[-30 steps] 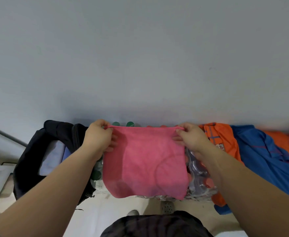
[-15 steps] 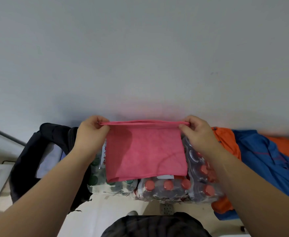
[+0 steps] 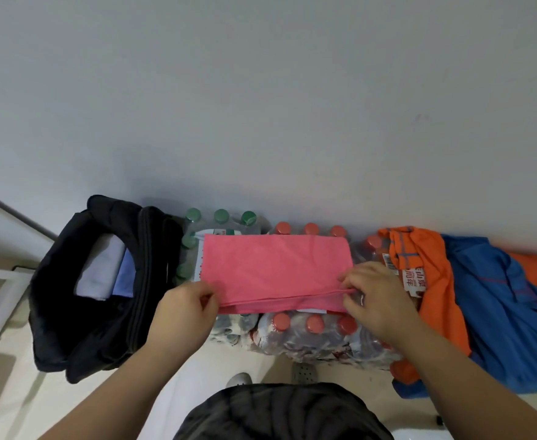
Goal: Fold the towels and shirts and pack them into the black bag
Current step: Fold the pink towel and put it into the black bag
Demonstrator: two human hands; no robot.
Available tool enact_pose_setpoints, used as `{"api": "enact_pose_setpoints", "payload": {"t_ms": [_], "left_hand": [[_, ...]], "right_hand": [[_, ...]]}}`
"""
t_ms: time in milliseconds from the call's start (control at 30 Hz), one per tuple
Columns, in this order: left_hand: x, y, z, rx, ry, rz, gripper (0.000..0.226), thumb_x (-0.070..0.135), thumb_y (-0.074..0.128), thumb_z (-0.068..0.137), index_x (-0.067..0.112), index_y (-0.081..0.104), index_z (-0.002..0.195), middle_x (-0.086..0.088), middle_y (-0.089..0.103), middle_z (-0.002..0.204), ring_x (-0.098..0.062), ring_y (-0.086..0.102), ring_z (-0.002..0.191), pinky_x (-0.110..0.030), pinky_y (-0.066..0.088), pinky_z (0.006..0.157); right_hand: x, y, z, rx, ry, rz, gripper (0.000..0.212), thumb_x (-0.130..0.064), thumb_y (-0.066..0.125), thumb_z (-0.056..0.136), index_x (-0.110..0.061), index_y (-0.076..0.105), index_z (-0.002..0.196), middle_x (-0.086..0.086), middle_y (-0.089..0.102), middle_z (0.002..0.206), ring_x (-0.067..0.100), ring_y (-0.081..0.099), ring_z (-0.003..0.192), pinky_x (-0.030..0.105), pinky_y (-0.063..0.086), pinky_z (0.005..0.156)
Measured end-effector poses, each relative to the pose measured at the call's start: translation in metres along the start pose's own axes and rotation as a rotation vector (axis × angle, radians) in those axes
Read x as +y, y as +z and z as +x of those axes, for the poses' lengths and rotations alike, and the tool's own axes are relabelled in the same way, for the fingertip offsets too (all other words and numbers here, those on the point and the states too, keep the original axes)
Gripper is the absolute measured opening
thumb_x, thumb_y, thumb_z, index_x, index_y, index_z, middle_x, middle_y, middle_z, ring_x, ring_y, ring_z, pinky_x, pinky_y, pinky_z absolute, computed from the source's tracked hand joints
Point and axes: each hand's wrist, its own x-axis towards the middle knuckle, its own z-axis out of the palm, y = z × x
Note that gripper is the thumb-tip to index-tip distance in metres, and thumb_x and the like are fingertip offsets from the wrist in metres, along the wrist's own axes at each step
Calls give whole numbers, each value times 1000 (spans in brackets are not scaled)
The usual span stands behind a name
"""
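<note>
Left hand (image 3: 184,312) and right hand (image 3: 378,300) pinch the near corners of the pink towel (image 3: 273,265), taut between the fingers over bottle packs (image 3: 311,331) (a makeshift table) for a square fold; the black bag (image 3: 102,338) sits open left of them.

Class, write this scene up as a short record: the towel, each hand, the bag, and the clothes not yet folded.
Towel: pink towel, folded, lying on packs of bottles
Left hand: left hand pinches the towel's near left corner
Right hand: right hand pinches its near right corner
Bag: black bag, open, left of the towel, folded pale cloths inside
Unfolded: orange shirt and blue shirt, heaped on the right
</note>
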Motion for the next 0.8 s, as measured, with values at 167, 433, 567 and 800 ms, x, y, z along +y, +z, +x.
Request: {"api": "enact_pose_setpoints", "payload": {"t_ms": [167,433,567,800], "left_hand": [[3,3,3,-89,23,339,11,26,56,90,23,65,85,5,50,78,-22,57,67,-33,49,59],[38,23,44,16,276,463,43,31,40,82,14,64,114,-12,59,122,-37,55,110,-48,48,89],[26,46,56,-209,187,514,81,64,11,91,20,7,159,-7,-6,167,-30,-8,153,-54,-1,122],[0,45,55,-227,357,631,93,81,6,88,22,-7,158,-7,-18,165,-29,-22,150,-57,-4,122]], "right_hand": [[-5,6,-7,-22,-58,-244,26,-49,55,76,-28,71,72,-14,66,91,18,54,104,45,41,91],[-57,2,57,108,-20,-211,45,-51,39,93,-21,68,111,2,64,118,30,54,114,45,37,103],[-60,35,76,-203,125,-265,71,-69,18,94,-40,8,157,5,-3,168,32,-1,154,54,1,123],[-45,51,38,-251,155,-284,80,-82,1,88,-41,-29,150,3,-39,158,28,-38,144,58,-14,120]]}}
